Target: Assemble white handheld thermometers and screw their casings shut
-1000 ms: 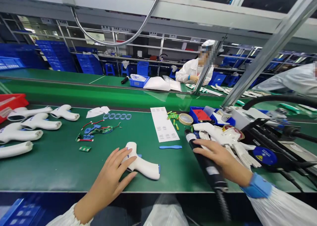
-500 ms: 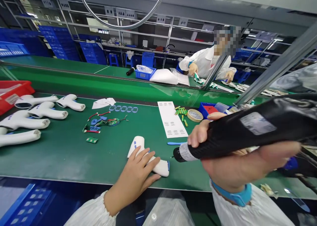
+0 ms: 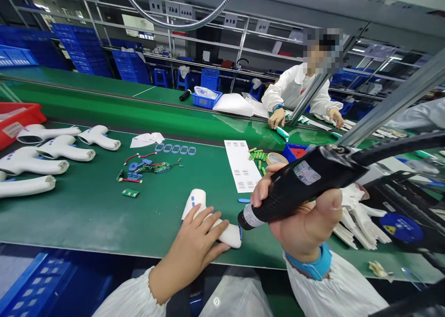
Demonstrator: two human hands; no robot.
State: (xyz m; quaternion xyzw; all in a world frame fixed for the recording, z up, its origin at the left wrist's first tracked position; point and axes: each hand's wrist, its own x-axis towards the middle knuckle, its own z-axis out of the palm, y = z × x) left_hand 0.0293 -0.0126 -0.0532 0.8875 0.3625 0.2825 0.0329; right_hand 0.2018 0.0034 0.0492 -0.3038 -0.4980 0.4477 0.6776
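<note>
left hand (image 3: 189, 251) on white thermometer housing (image 3: 196, 202), right hand (image 3: 301, 226) holding electric screwdriver (image 3: 306, 180)

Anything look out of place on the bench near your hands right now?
One thing: a small crumpled scrap lies by itself near the front edge of the bench, right of the right hand and apart from the white housing shells. It looks like stray litter, though I can't tell what it is.
</note>
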